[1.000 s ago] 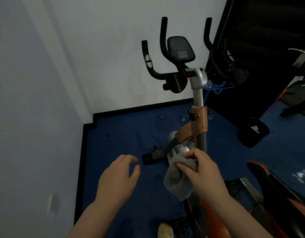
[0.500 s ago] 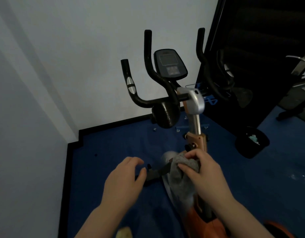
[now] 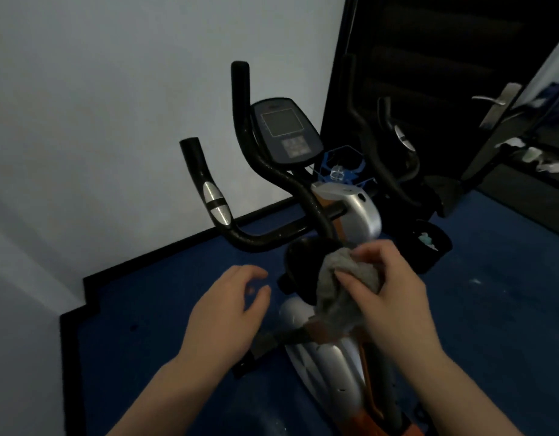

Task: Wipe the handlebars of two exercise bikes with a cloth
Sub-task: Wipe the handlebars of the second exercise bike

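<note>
Head view: a grey wall (image 3: 114,105) is seen at the far left, met at its foot by a black skirting (image 3: 165,250) and a blue floor (image 3: 146,309). The left hand (image 3: 227,313) is held low over the floor, left of the bike (image 3: 344,221); its fingers are loosely curled with the thumb apart, and nothing is held in it. Above it, the black handlebars (image 3: 265,237) are seen: a left grip with a silver sensor patch (image 3: 215,201) is angled up and left, and a taller inner bar (image 3: 240,99) rises beside the console (image 3: 284,130). The console is set between the two inner bars, its grey screen facing the camera. Below the console, a silver and orange post housing is seen, with a blue rack (image 3: 341,168) just behind it. The cloth (image 3: 341,291), grey and bunched, is gripped by the right hand (image 3: 394,297) between the thumb and curled fingers. It is held in front of the post, just below the handlebar joint and a round black knob (image 3: 303,259); whether it touches the bike cannot be told. The right-hand bars (image 3: 385,146) are seen against a dark door (image 3: 429,58). Further right, a black bin (image 3: 435,247) stands on the floor, and a silver door handle (image 3: 495,103) is seen at the upper right.
</note>
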A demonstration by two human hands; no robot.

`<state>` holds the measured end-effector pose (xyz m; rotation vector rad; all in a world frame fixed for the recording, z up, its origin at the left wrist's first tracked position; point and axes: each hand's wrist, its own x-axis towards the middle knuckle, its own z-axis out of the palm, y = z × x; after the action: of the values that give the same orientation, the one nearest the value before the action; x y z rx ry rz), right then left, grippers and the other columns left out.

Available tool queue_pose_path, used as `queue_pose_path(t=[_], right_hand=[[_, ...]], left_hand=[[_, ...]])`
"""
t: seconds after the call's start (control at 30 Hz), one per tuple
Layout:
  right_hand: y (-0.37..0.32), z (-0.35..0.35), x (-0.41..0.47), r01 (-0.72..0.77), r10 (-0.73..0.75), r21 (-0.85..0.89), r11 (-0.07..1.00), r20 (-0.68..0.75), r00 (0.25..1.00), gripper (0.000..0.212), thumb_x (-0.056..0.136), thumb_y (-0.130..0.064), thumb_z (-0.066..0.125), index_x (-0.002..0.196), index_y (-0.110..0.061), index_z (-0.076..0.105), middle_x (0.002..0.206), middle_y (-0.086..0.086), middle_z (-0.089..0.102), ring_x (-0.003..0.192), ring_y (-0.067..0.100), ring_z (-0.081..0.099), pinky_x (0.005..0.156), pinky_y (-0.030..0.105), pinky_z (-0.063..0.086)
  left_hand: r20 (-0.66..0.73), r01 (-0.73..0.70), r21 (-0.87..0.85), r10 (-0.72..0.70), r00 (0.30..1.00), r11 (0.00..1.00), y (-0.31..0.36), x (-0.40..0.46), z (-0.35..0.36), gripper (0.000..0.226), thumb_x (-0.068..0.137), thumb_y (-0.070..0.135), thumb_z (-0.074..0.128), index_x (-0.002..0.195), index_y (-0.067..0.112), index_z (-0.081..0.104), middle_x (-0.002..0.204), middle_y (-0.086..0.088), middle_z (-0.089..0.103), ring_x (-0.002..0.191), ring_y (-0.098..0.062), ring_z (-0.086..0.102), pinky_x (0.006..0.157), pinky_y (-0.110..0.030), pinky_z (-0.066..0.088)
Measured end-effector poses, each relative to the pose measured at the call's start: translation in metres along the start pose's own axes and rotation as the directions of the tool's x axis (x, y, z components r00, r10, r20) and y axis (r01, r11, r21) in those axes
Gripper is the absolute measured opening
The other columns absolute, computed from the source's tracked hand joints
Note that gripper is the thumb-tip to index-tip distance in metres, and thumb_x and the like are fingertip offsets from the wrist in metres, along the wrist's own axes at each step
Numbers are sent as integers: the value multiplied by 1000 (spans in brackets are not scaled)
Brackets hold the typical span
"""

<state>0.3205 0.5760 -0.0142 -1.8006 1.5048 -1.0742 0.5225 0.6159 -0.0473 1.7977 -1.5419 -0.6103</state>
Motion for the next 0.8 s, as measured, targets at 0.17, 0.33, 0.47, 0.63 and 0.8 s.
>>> queue_pose_path(t=[0.17,0.33,0.47,0.63,0.8], right_hand=[[-9,28,28,174,-141,-190,966,176,974,15,84,-35,65,98,-35,59,101,-14,53,91,-1,52,76,20,47],[9,30,13,102,-110,45,994,249,962,8,83,-28,68,76,-27,64,93,-15,57,92,2,58,78,12,43],[9,18,26,87,-114,122,989,239,964,21,75,-14,76,85,-24,60,85,-12,60,85,3,59,72,8,43],[5,37,21,149,-178,123,981,278,944,20,84,-19,69,102,-27,65,105,-17,58,100,-5,55,84,6,43],[15,13,27,165,-192,102,981,393,899,21,80,-14,71,90,-32,67,93,-20,60,94,-7,56,79,3,41]], left_hand=[[65,66,-304,-48,997,951,9,14,22,20,94,26,49,102,39,60,100,18,62,91,4,58,77,-20,47],[23,94,-325,-91,996,941,5,19,27,22,95,23,46,102,35,63,102,17,64,95,4,59,84,-22,47],[-29,92,-352,-109,994,932,13,16,32,22,95,24,45,102,33,65,100,15,66,96,1,59,85,-23,46],[-114,76,-369,-127,985,926,16,15,39,25,97,19,43,98,31,65,96,13,68,94,-2,61,82,-19,45],[-155,74,-351,-136,979,933,19,12,46,25,97,21,43,100,31,65,96,12,68,95,-3,62,86,-32,50]])
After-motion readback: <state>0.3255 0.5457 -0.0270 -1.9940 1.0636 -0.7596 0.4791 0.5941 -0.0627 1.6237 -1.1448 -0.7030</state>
